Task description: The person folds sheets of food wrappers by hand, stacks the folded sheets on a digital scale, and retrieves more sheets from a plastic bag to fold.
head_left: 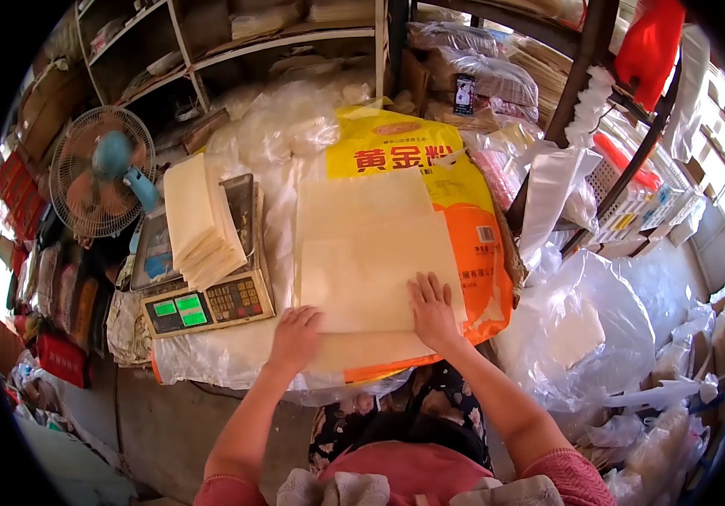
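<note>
Pale cream, thin flat sheets (371, 261) lie stacked in front of me, their near edge turned up in a narrow fold (371, 347). I cannot tell what they are made of. At the fold's left end, my left hand (297, 336) is closed on the sheet edge with bent fingers. My right hand (435, 314) rests on the right side of the sheets, its fingers stretched forward and slightly apart. A pile of folded cream sheets (199, 223) sits on a digital scale (210, 305) to my left.
Under the sheets is a yellow and orange printed sack (472, 202). A fan (102, 173) stands at the far left. Clear plastic bags (582, 329) fill the right side, near a white basket (632, 198). Shelves (286, 46) line the back.
</note>
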### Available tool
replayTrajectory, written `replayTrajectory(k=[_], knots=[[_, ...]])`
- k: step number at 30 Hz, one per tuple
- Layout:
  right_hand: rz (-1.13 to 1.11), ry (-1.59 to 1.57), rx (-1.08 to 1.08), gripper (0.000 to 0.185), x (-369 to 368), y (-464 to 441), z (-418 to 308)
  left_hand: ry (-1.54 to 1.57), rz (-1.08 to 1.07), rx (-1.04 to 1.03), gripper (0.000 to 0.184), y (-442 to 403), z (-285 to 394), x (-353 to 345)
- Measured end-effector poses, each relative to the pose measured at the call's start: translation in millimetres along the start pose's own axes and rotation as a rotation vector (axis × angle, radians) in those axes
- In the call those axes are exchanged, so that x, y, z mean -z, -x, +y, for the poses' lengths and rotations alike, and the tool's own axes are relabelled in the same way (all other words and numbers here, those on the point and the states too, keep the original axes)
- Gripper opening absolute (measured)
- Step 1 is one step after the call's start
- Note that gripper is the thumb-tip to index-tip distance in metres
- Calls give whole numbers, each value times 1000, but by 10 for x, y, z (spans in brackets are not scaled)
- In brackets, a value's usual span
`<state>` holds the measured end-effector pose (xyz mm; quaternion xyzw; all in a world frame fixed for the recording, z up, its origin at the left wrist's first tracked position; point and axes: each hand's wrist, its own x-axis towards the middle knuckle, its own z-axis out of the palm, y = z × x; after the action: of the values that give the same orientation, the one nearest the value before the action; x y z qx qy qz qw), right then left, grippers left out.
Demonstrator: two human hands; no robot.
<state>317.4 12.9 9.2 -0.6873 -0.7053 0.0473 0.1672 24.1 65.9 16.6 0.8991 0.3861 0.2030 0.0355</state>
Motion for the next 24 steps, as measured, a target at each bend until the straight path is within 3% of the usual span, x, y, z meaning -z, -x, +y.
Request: replayTrajectory(k=[1, 2, 4, 5, 7, 8, 11, 12, 15, 17, 19, 20, 21, 22, 23, 24], knots=[[-55, -53, -33, 48, 121, -10, -96, -21, 32, 28, 24, 6, -17, 42], [-29, -130, 67, 46, 235, -2, -242, -36, 149, -24, 12, -11, -1, 104], [23, -285, 266, 44, 421, 4, -587, 88, 121, -59, 19, -140, 200, 342], [-23, -210, 275, 43, 475, -56, -688, 150, 106, -76, 22, -207, 317, 431], [-119, -60, 291, 42, 607, -245, -800, 138, 434, 37, 38, -307, 527, 495], [126, -54, 329, 41, 673, -292, -810, 132, 597, 94, 46, -330, 576, 503], [391, -320, 620, 43, 1118, -284, -754, 779, 722, 613, 68, -274, 299, 344], [443, -322, 744, 44, 1158, -269, -679, 999, 667, 659, 78, -189, 210, 262], [276, -280, 636, 44, 968, 30, -426, 927, 492, 493, 83, 120, 3, -110], [121, -412, 498, 35, 575, 177, -86, 689, 438, 331, 64, 143, 52, -125], [-79, -624, 341, 32, 241, 341, 213, 449, 220, 0, 47, 278, 110, 24], [-145, -778, 269, 29, 269, 374, 275, 444, 105, -14, 26, 278, 127, 101], [-207, -926, 195, 27, 306, 332, 331, 399, 64, 54, 25, 268, 100, 89], [-285, -1147, -103, 25, 171, 303, 395, 354, 22, 118, 24, 265, 69, 58], [-159, -1115, -258, 15, 427, 243, 157, 309, -20, 177, 23, 209, 85, 92], [-161, -1035, -269, 15, 321, 177, 268, 763, -6, 645, 31, 120, 178, 125]])
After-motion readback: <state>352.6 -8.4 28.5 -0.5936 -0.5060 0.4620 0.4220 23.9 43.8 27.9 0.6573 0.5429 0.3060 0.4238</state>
